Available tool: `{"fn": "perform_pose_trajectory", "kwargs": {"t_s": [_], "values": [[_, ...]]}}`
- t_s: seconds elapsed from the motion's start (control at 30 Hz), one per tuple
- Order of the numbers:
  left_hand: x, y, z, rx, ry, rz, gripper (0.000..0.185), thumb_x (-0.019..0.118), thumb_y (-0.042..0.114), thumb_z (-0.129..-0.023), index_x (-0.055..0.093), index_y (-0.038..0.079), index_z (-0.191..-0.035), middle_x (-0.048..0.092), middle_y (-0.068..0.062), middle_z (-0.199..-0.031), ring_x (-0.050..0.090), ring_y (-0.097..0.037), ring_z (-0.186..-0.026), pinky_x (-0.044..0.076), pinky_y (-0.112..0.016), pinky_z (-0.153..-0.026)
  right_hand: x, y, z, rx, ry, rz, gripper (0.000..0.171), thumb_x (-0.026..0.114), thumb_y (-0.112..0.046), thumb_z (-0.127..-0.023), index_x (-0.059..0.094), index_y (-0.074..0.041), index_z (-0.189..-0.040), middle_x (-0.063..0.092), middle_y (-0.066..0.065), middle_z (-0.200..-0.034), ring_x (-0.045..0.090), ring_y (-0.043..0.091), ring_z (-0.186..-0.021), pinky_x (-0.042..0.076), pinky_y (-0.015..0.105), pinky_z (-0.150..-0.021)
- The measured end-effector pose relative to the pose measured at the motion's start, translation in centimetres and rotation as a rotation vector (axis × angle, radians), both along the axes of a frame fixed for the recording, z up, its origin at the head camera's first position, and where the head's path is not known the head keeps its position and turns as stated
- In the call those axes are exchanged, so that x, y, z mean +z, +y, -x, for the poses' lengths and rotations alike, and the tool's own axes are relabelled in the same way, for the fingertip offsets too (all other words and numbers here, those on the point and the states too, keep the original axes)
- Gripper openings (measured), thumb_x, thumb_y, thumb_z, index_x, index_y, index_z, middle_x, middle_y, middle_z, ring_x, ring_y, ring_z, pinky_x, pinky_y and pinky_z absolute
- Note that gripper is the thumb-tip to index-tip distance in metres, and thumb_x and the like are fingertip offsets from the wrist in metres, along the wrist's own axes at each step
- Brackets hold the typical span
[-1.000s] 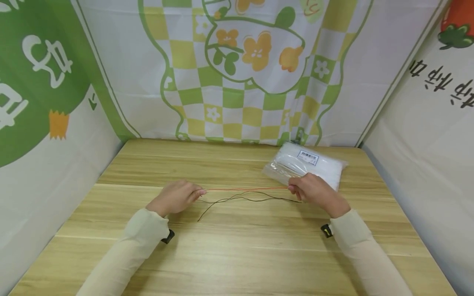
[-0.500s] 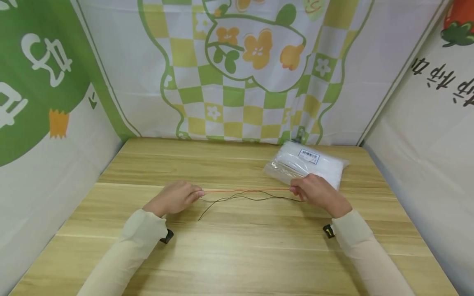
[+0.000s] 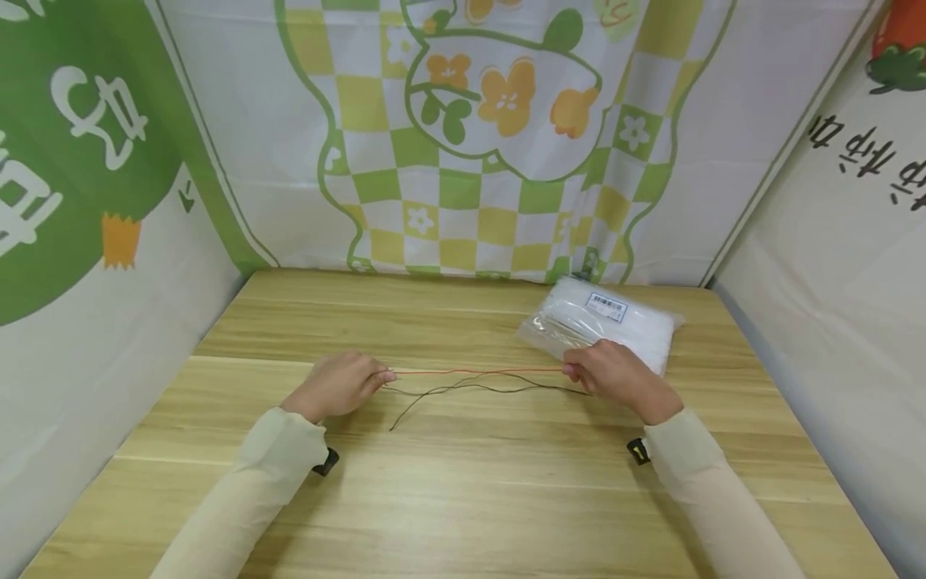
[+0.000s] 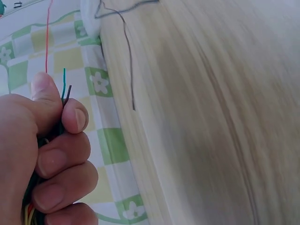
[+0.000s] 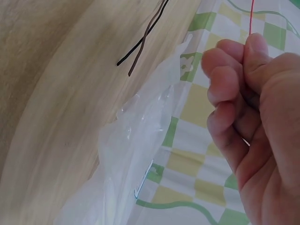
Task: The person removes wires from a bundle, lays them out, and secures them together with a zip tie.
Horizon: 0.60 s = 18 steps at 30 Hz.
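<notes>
- A wooden tabletop [image 3: 463,498] stood before patterned cloth walls.
- Left hand [image 3: 340,386] and right hand [image 3: 615,374] each pinched the red wire [image 3: 477,371] in curled fingers.
- Dark wires [image 3: 470,389] lay beneath it.

Your left hand [image 3: 340,384] and right hand [image 3: 615,374] sit mid-table [image 3: 463,498], a wire [image 3: 477,371] strung between them, loose wires [image 3: 463,390] just nearer, plastic bag [image 3: 604,322] far right behind your right hand.
</notes>
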<state>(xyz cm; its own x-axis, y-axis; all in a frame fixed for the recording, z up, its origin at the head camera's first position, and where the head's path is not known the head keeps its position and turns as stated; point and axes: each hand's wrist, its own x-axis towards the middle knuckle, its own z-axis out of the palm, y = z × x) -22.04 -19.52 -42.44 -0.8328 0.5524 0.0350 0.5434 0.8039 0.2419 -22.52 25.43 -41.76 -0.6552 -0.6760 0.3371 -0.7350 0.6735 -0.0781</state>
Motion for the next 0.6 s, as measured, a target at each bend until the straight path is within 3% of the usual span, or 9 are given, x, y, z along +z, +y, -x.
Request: {"fn": "perform_pose_trajectory", "kwargs": {"t_s": [0.1,0.2,0.3,0.4,0.5,0.6], "values": [[-0.10,-0.14,0.09,0.013,0.020,0.016,0.037,0.057,0.035,-0.110,0.077,0.016,-0.084,0.078,-0.007,-0.089,0.044,-0.009,-0.059,0.034,-0.027,-0.052,-0.02,-0.07,0.03,0.013,-0.020,0.003,0.034,0.070,0.003,-0.091,0.055,-0.018,-0.069,0.043,-0.013,-0.059,0.036,0.000,-0.055,0.038,0.023,-0.052],[-0.39,-0.07,0.07,-0.007,0.069,0.038,0.033,0.059,0.034,-0.108,0.081,0.014,-0.094,0.081,-0.010,-0.111,0.064,-0.013,-0.069,0.049,-0.033,-0.058,-0.21,-0.05,0.13,0.005,-0.072,-0.007,0.034,0.069,0.004,-0.092,0.056,-0.018,-0.070,0.045,-0.013,-0.060,0.037,0.000,-0.056,0.038,0.022,-0.054],[-0.59,0.08,0.06,-0.033,0.086,0.051,0.034,0.058,0.033,-0.109,0.079,0.014,-0.090,0.077,-0.002,-0.086,0.065,-0.015,-0.069,0.055,-0.037,-0.064,-0.45,0.03,0.29,-0.030,-0.127,-0.026,0.033,0.069,0.002,-0.094,0.057,-0.017,-0.070,0.048,-0.013,-0.062,0.039,0.001,-0.058,0.040,0.023,-0.056],[-0.66,0.25,0.05,-0.040,0.057,0.044,0.039,0.055,0.034,-0.111,0.069,0.018,-0.078,0.054,0.007,-0.064,0.050,-0.009,-0.060,0.047,-0.032,-0.061,-0.57,0.01,0.39,-0.065,-0.166,-0.044,0.032,0.068,-0.002,-0.098,0.057,-0.016,-0.071,0.048,-0.011,-0.063,0.040,0.003,-0.059,0.042,0.024,-0.058],[-0.61,0.46,0.06,-0.037,-0.003,0.018,0.044,0.052,0.037,-0.112,0.056,0.021,-0.072,0.035,0.009,-0.060,0.034,-0.007,-0.056,0.036,-0.027,-0.058,-0.53,-0.03,0.38,-0.079,-0.166,-0.056,0.032,0.069,-0.004,-0.099,0.057,-0.016,-0.072,0.048,-0.010,-0.063,0.041,0.004,-0.059,0.043,0.025,-0.058],[-0.47,0.69,0.11,-0.035,-0.050,-0.008,0.046,0.051,0.039,-0.112,0.052,0.022,-0.070,0.033,0.009,-0.060,0.030,-0.007,-0.054,0.031,-0.025,-0.056,-0.56,-0.09,0.38,-0.081,-0.148,-0.064,0.032,0.070,-0.005,-0.099,0.058,-0.017,-0.072,0.053,-0.009,-0.065,0.044,0.005,-0.059,0.047,0.029,-0.058]]}}
